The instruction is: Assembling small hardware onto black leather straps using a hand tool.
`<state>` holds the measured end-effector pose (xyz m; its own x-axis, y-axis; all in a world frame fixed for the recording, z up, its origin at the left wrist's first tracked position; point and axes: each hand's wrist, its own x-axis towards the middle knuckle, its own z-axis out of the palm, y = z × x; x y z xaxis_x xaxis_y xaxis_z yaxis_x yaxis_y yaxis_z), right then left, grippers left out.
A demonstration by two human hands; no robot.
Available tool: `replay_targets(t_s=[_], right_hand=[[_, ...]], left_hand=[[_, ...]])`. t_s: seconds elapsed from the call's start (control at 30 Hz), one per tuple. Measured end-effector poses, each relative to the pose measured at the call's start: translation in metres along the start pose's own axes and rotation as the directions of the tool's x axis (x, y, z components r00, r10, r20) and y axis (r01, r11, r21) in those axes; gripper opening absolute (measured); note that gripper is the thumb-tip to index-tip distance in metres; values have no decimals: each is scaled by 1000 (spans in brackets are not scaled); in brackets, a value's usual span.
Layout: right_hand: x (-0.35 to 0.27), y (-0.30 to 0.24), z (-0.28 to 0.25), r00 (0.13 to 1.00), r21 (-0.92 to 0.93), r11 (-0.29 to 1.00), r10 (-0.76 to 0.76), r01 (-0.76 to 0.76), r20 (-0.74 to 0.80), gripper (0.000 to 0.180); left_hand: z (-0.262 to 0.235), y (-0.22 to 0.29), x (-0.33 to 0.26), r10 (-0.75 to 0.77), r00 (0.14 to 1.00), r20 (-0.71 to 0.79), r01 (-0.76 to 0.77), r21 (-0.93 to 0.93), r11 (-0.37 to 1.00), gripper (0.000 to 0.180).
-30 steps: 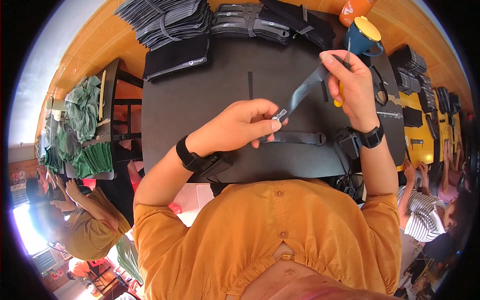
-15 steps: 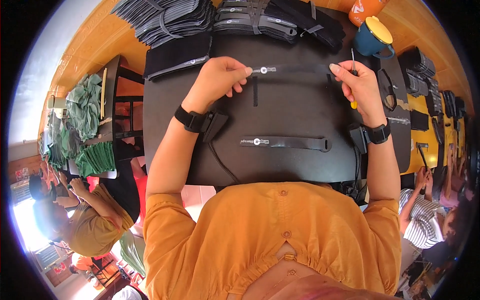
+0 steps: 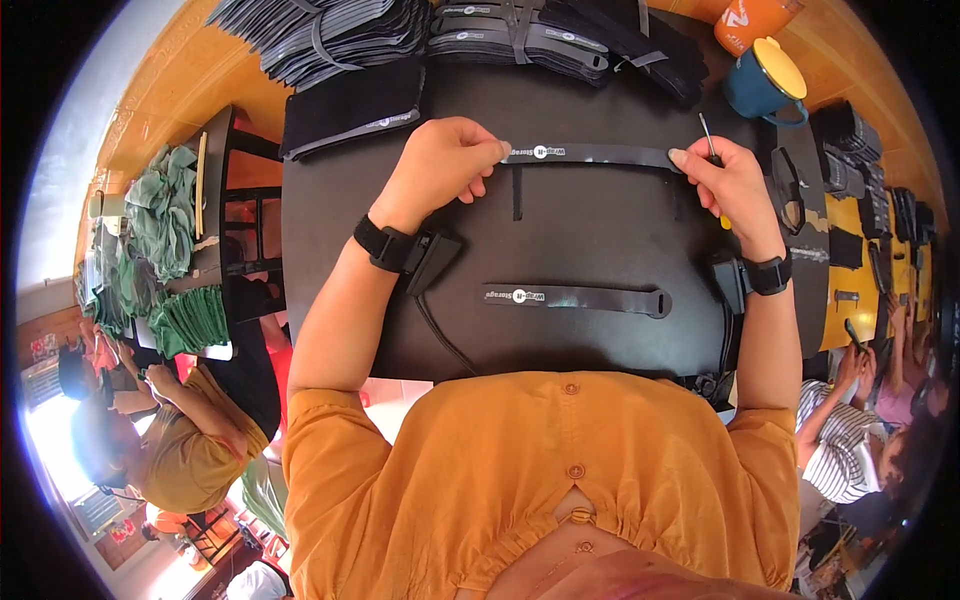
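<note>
Strap: a black strap is stretched flat across the far part of the black worktop, pinned at both ends.
Left hand: the left hand is curled, fingertips pressed on the strap's left end.
Right hand: the right hand presses a fingertip on the strap's right end; a thin yellow-handled tool is gripped in it.
Second strap: another black strap lies loose nearer the body, well apart from both hands.
Surroundings: stacked black straps lie along the far edge; a blue mug stands near the right hand.
</note>
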<state>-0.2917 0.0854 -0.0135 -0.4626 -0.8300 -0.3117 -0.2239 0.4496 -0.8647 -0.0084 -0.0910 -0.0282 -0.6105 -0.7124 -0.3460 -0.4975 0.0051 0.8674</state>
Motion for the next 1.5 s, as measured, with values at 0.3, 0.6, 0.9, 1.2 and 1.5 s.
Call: replay_targets(t_s=[0.3,0.6,0.9,1.2,1.5], right_hand=[[-18,-9,-17,889,106,977,-210,183,408,20],[-54,-76,30,711,-320,668,-702,671,26,34],[-55,-101,67,625,-110,616,-756,780,195,24],[-58,-108,52,907,484,787,-419,383,-37,17],[-14,-25,15,953,358,883,-271,302,-135,21]], left_hand=[[0,20,-13,247,958,-142,-285,-478,831,21],[0,58,-64,486,874,-6,-429,-481,765,18],[4,67,-86,605,795,-36,-599,-204,775,19],[24,48,-57,615,779,124,-627,140,766,35],[-7,23,-33,77,978,196,-61,-85,994,27]])
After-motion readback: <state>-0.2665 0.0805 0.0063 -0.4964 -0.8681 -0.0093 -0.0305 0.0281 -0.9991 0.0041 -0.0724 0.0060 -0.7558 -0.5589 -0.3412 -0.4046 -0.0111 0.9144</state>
